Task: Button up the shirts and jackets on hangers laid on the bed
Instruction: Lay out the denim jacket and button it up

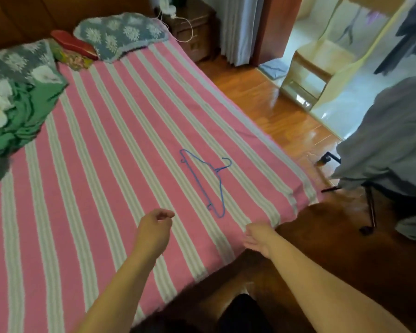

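A thin blue wire hanger [205, 182] lies bare near the foot edge of the pink-and-white striped bed [94, 164]. Both hands, the left hand [154, 230] and the right hand [258, 239], hang loose and hold nothing. No buttoning has begun, I think; next comes fetching the grey cloth garment [389, 140] beside the bed.

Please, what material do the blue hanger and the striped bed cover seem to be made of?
The hanger looks like thin wire with a blue coating, probably plastic over metal: its outline is very slim and evenly bent, with small curled hooks at the ends. The bed cover looks like a woven, towel-like cotton cloth with a matte, slightly fuzzy surface; its pink and pale stripes have soft edges. Neither can be confirmed by sight alone.
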The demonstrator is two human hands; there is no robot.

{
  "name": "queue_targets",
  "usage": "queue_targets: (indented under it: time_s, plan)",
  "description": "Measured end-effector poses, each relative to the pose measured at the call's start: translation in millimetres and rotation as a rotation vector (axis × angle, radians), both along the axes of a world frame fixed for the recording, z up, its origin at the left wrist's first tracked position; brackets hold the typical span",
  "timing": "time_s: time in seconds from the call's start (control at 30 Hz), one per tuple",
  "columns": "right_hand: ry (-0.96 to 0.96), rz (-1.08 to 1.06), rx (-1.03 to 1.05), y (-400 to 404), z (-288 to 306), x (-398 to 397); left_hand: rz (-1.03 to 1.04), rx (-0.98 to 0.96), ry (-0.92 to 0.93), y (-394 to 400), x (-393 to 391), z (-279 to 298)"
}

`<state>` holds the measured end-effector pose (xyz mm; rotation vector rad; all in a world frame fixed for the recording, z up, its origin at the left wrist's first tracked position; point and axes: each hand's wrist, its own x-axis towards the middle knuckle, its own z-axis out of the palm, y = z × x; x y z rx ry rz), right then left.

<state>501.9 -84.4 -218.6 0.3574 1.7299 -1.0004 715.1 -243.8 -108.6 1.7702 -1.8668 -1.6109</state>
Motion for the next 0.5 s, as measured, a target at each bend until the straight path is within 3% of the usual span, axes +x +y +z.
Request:
queue_targets:
  time_s: [0.1, 0.27, 0.43, 0.5]
  plan:
    - [0.003, -0.053, 0.005, 33, 16, -65, -0.095, 0.018, 0.032, 8, -65, 16]
    - [0.137, -0.36, -0.135, 58, 68, -175, -0.263, 0.07, 0.094, 2, -185, 18]
    - [0.295, -0.414, -0.204, 106, 135, -250, -0.407, 0.174, 0.248, 40, -324, 22]
    - [0.418, -0.459, -0.188, 140, 164, -284, -0.588, 0.2, 0.33, 65, -384, 39]
